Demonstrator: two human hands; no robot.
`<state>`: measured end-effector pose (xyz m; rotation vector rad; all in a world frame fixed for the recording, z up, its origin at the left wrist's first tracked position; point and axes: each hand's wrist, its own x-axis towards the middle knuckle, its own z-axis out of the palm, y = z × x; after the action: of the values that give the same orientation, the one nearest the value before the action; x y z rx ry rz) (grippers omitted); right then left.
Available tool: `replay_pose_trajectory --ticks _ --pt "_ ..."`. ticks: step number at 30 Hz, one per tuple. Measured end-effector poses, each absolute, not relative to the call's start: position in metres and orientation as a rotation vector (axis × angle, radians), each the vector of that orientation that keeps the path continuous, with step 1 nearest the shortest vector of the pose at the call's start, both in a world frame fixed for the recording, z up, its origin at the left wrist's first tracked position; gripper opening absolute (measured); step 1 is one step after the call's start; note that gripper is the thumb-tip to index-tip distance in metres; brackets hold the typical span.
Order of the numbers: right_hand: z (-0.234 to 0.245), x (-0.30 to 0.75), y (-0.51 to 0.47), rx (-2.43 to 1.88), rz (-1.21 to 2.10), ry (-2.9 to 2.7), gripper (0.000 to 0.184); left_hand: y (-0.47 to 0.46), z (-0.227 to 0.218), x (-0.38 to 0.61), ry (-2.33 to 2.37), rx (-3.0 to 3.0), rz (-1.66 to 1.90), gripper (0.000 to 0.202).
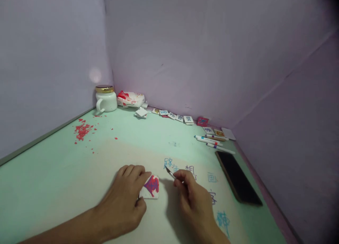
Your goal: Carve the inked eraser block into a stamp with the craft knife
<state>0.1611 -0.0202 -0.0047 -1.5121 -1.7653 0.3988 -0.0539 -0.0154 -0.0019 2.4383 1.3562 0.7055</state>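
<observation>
My left hand (pixel 124 198) rests on the pale green table (pixel 53 180), fingers curled over the left edge of a small white square tile (pixel 151 188) painted with red and purple. My right hand (pixel 192 198) is just right of the tile, fingers pinched around a thin pointed tool (pixel 169 172) whose dark tip points up and left, above the tile. Blue handwritten characters (pixel 169 163) are drawn on the table surface around my right hand.
A black phone (pixel 238 176) lies flat at the right. Several marker pens (pixel 212 140) and a row of small lettered tiles (pixel 174 116) lie along the back wall. A white lidded mug (pixel 106 99), a red-and-white packet (pixel 130 98) and red crumbs (pixel 82 131) sit at the back left.
</observation>
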Motion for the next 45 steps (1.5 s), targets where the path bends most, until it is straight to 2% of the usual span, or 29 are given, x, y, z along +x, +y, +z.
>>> replay_pose_trajectory --ticks 7,16,23,45 --pt "0.000 0.165 -0.011 -1.555 0.410 -1.867 0.017 -0.005 -0.010 -0.054 1.209 2.466 0.730 0.041" --pt "-0.004 0.160 -0.019 -1.465 0.302 -1.938 0.015 0.003 -0.012 -0.066 1.270 2.648 0.640 0.036" --pt "-0.003 0.153 -0.019 -1.503 0.253 -1.965 0.017 0.008 -0.008 -0.063 1.146 2.552 0.670 0.049" --pt "-0.004 0.150 -0.015 -1.493 0.275 -1.968 0.018 0.009 -0.010 -0.061 1.172 2.506 0.654 0.048"
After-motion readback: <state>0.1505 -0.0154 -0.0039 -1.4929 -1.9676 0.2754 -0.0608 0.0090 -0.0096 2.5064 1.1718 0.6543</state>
